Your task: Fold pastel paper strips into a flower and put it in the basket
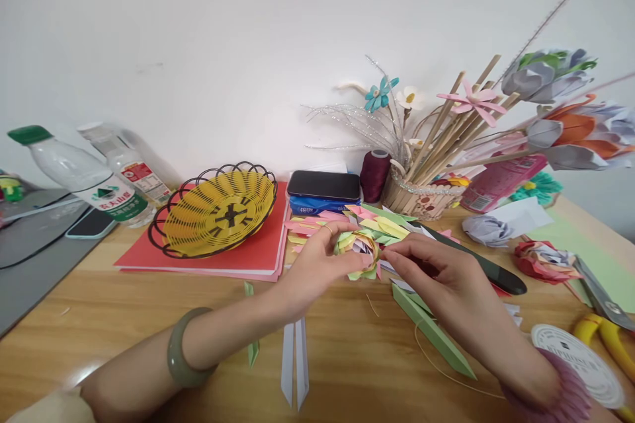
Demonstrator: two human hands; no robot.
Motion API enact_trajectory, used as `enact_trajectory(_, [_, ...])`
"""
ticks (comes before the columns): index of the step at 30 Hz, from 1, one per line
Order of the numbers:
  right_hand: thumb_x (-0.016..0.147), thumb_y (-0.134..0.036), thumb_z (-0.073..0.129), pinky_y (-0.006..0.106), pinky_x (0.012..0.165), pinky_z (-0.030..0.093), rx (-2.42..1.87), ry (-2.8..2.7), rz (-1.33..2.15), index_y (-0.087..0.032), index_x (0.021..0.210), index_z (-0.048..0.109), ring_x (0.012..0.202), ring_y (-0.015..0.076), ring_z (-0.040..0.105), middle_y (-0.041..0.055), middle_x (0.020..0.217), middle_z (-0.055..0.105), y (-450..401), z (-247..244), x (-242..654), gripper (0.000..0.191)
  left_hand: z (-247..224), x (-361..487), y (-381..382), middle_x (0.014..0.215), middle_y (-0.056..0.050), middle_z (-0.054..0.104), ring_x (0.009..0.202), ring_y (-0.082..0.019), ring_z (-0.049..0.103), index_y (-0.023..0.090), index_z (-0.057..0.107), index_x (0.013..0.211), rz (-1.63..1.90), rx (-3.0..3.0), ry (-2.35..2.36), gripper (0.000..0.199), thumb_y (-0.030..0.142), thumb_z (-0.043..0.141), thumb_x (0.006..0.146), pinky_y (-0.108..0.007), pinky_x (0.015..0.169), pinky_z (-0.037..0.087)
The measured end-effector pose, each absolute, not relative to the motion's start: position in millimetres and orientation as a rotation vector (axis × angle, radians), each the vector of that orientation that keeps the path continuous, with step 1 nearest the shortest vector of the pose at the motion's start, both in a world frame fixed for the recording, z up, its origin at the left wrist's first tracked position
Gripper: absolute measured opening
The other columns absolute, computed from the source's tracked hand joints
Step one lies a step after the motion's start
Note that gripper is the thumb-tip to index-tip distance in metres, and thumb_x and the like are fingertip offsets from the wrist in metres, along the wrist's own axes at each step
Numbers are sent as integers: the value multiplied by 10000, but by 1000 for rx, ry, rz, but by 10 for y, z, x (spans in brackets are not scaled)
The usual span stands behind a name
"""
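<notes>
My left hand (pixel 317 264) grips a folded paper flower (pixel 366 248) from its left side, thumb across the front. The flower has layered yellow, green and pink petals around a whitish centre. At its right edge my right hand (pixel 439 271) is closed in a pinch; what lies between the fingertips is too small to make out. Folded paper strips in pink, yellow and green (pixel 391 226) lie just behind the flower. A long green folded strip (pixel 436 337) rests under my right hand, with a thin tan cord (pixel 449 375) beside it. White folded strips (pixel 294 367) lie below my left wrist.
Left of my hands, a yellow woven basket (pixel 218 215) rests on red paper (pixel 143 244). Plastic bottles (pixel 79 172) lean farther left. Behind stand a phone (pixel 324 185), a maroon thread spool (pixel 376 175) and a stick-filled holder (pixel 421 198). Scissors (pixel 605 297) and a white spool (pixel 578 363) lie right.
</notes>
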State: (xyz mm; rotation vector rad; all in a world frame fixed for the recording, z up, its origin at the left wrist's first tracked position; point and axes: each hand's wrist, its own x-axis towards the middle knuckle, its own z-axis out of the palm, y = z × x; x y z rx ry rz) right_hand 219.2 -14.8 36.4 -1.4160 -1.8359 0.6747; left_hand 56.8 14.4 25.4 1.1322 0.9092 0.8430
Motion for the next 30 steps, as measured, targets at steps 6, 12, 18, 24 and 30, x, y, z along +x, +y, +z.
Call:
enact_trajectory(6, [837, -359, 422, 262, 524, 391, -1453, -1854, 618, -193, 585, 553, 563, 147, 507, 6, 594, 574, -133, 362, 2200, 329, 195, 563, 156, 1040, -40, 525, 971, -178, 478, 198, 506, 1010, 938, 1273, 937, 403, 275, 665, 647, -284, 805, 372])
enact_trajectory(12, [794, -352, 483, 310, 689, 475, -1441, -1769, 731, -201, 800, 664, 792, 199, 614, 35, 850, 681, -109, 315, 2181, 236, 177, 561, 121, 951, -26, 564, 868, -147, 533, 224, 435, 1059, 893, 1390, 915, 453, 290, 656, 669, -275, 785, 408])
enact_trajectory(18, [741, -334, 540, 321, 699, 485, -1497, -1677, 758, -202, 797, 687, 777, 210, 629, 24, 844, 702, -105, 294, 2140, 206, 205, 575, 80, 1026, -27, 532, 854, -147, 530, 246, 439, 1063, 834, 1438, 964, 426, 277, 634, 685, -278, 741, 441])
enact_trajectory(24, [725, -362, 537, 273, 644, 455, -1613, -1596, 857, -191, 715, 671, 711, 186, 607, 15, 751, 689, -126, 325, 2120, 218, 216, 566, 90, 1015, -29, 540, 855, -158, 534, 244, 446, 1051, 812, 1454, 980, 417, 290, 634, 681, -292, 738, 444])
enact_trajectory(30, [695, -339, 542, 227, 531, 395, -1634, -1534, 996, -182, 655, 627, 594, 134, 528, -7, 647, 623, -92, 334, 2136, 182, 212, 556, 109, 957, -22, 560, 830, -151, 537, 236, 453, 1041, 801, 1409, 952, 428, 302, 649, 666, -284, 726, 435])
